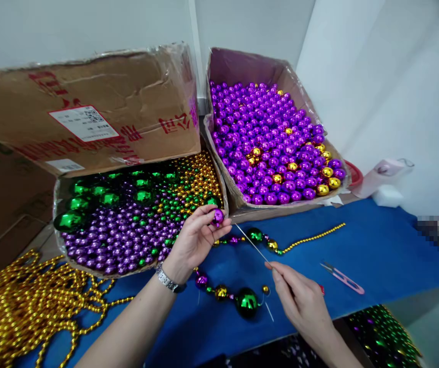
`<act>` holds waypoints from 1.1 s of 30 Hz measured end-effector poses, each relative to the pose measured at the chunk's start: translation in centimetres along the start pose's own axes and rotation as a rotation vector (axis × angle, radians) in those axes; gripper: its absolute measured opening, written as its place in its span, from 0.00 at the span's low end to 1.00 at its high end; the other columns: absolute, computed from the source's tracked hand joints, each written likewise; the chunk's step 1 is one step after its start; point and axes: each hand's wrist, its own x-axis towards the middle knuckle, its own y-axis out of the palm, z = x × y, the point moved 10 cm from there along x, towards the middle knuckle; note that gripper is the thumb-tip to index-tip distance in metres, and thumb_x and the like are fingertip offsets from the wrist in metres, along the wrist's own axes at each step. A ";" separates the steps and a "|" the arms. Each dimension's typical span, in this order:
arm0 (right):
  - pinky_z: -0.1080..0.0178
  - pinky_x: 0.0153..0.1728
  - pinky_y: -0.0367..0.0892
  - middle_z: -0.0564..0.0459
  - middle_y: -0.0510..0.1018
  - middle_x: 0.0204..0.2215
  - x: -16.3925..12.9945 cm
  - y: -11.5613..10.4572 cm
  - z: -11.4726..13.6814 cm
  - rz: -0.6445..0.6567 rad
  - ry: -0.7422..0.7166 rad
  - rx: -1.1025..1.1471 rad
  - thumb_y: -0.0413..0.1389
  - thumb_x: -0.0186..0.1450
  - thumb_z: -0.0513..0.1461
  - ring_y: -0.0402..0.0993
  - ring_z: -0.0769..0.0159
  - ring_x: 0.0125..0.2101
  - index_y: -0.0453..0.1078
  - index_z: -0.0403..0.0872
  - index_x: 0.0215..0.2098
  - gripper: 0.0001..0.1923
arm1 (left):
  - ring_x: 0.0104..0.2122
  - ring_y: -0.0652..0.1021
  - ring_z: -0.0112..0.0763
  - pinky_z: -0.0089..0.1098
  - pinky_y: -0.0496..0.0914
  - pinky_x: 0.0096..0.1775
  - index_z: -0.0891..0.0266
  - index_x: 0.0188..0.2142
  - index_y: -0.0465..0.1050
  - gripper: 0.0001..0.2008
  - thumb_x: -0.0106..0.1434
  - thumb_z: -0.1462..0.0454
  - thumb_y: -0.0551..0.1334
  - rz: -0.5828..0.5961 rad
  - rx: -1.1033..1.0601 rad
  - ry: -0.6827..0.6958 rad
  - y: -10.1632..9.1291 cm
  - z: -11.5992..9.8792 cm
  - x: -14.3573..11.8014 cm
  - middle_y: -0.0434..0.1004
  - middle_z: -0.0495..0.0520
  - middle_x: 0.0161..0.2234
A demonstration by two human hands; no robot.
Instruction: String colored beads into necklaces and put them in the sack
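My left hand (194, 240) pinches a purple bead (217, 216) between thumb and fingers, just in front of the near box of mixed beads (127, 220). My right hand (300, 296) grips the lower end of a long thin needle (250, 243), whose tip points up at the purple bead. A partly strung necklace (242, 299) of purple, gold and green beads lies on the blue cloth (376, 245) below both hands. Its far end trails off as a thin gold bead strand (313, 238).
A second cardboard box (273, 143) full of purple and some gold beads stands behind. Gold bead strands (23, 306) are heaped at the left. Pink-handled snips (343, 278) lie right of my right hand. More beads (380, 337) show at the bottom right.
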 end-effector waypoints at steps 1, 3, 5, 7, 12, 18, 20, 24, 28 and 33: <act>0.61 0.42 0.72 0.49 0.78 0.43 0.0 -0.2 -0.1 -0.006 0.005 -0.001 0.48 0.68 0.34 0.76 0.61 0.42 0.67 0.48 0.50 0.14 | 0.38 0.79 0.34 0.39 0.72 0.45 0.62 0.44 0.69 0.11 0.59 0.69 0.60 0.005 0.009 0.008 0.0 -0.3 0.0 0.77 0.55 0.38; 0.61 0.42 0.72 0.49 0.78 0.43 0.0 -0.4 0.0 -0.012 0.008 0.003 0.48 0.67 0.35 0.76 0.61 0.42 0.67 0.48 0.50 0.14 | 0.38 0.79 0.34 0.38 0.73 0.44 0.62 0.46 0.68 0.13 0.61 0.68 0.60 0.018 0.034 0.021 -0.1 -1.0 -0.1 0.77 0.55 0.39; 0.60 0.42 0.73 0.49 0.78 0.42 0.0 -0.4 0.0 -0.012 0.011 0.011 0.48 0.67 0.35 0.76 0.61 0.42 0.67 0.48 0.49 0.13 | 0.38 0.79 0.34 0.37 0.73 0.44 0.61 0.47 0.68 0.13 0.62 0.66 0.60 0.021 0.056 0.032 -0.3 -1.5 -0.3 0.77 0.55 0.40; 0.60 0.41 0.73 0.49 0.78 0.42 0.0 -0.2 0.0 -0.006 0.018 0.015 0.48 0.68 0.35 0.76 0.61 0.41 0.68 0.48 0.49 0.13 | 0.37 0.79 0.33 0.36 0.74 0.42 0.60 0.46 0.69 0.12 0.62 0.65 0.59 0.013 0.072 0.037 -0.6 -1.8 -0.5 0.76 0.56 0.43; 0.63 0.41 0.72 0.49 0.78 0.42 -0.1 0.3 0.4 -0.005 -0.003 0.035 0.49 0.67 0.34 0.76 0.63 0.41 0.67 0.47 0.49 0.13 | 0.36 0.78 0.30 0.32 0.74 0.40 0.62 0.43 0.70 0.10 0.61 0.66 0.61 -0.041 0.082 0.038 -1.5 -1.3 -0.9 0.76 0.57 0.43; 0.62 0.43 0.72 0.50 0.78 0.42 -0.3 0.7 0.1 0.018 -0.010 0.027 0.49 0.67 0.34 0.76 0.62 0.42 0.67 0.48 0.50 0.14 | 0.35 0.78 0.31 0.29 0.73 0.36 0.64 0.47 0.71 0.15 0.60 0.68 0.61 0.015 0.101 -0.045 -0.8 0.3 -1.2 0.77 0.55 0.37; 0.61 0.42 0.72 0.50 0.78 0.42 -0.3 0.7 0.2 0.012 -0.030 0.020 0.49 0.67 0.33 0.76 0.61 0.41 0.66 0.49 0.51 0.15 | 0.35 0.77 0.31 0.28 0.73 0.35 0.64 0.48 0.70 0.16 0.60 0.68 0.61 0.048 0.109 -0.069 -0.5 0.7 -1.3 0.77 0.56 0.37; 0.60 0.40 0.73 0.50 0.78 0.42 -0.2 0.8 0.7 0.028 -0.068 0.018 0.49 0.67 0.32 0.76 0.61 0.40 0.66 0.49 0.51 0.16 | 0.33 0.77 0.30 0.29 0.73 0.34 0.64 0.45 0.72 0.13 0.59 0.68 0.61 0.053 0.121 -0.070 -0.6 1.0 -1.3 0.76 0.59 0.41; 0.60 0.39 0.72 0.49 0.78 0.42 -0.2 1.0 0.8 0.043 -0.064 0.014 0.48 0.67 0.32 0.76 0.61 0.40 0.65 0.49 0.52 0.16 | 0.34 0.77 0.31 0.29 0.72 0.34 0.64 0.44 0.72 0.12 0.59 0.68 0.62 0.051 0.132 -0.076 -0.7 1.2 -1.3 0.76 0.59 0.42; 0.60 0.40 0.72 0.49 0.78 0.41 -0.2 1.0 0.7 0.035 -0.067 -0.007 0.48 0.67 0.32 0.76 0.61 0.39 0.65 0.49 0.51 0.15 | 0.32 0.74 0.28 0.27 0.71 0.32 0.66 0.47 0.72 0.15 0.59 0.69 0.61 0.099 0.158 -0.069 -0.4 1.1 -1.5 0.75 0.60 0.43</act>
